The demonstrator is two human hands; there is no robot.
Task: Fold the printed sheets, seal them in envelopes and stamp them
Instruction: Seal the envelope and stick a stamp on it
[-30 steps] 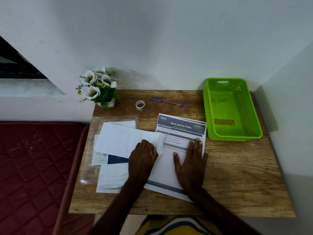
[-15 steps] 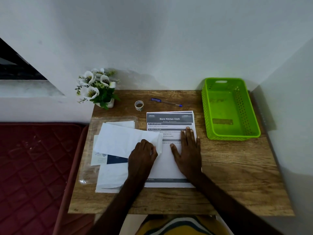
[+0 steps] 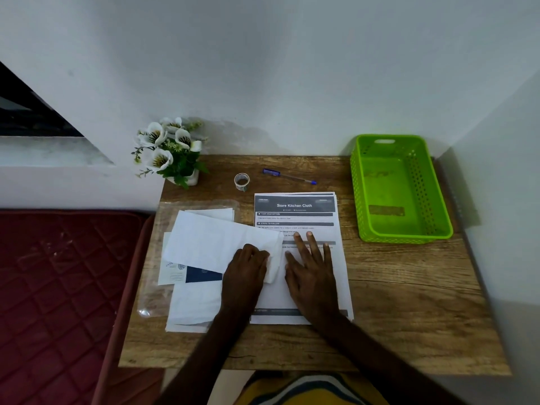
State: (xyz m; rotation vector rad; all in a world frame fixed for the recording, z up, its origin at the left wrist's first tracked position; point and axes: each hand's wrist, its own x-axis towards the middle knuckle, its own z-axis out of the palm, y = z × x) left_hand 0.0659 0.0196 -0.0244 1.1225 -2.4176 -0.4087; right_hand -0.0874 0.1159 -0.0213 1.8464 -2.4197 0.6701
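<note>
Mid-table, near front edge: my right hand [image 3: 311, 276] lies flat, fingers spread, on the white printed sheet [image 3: 304, 217]; left hand [image 3: 247, 267] curled, pressing the white envelope [image 3: 216, 241].

Bare forearms, no sleeves; yellow garment [image 3: 306, 390] (dark and white stripes) below.

Your right hand [image 3: 311, 276] lay flat, palm down, fingers [image 3: 312, 244] spread and extended forward. Your left hand [image 3: 245, 273] rested beside it, knuckles up, fingers curled under. Both forearms angled inward.
</note>
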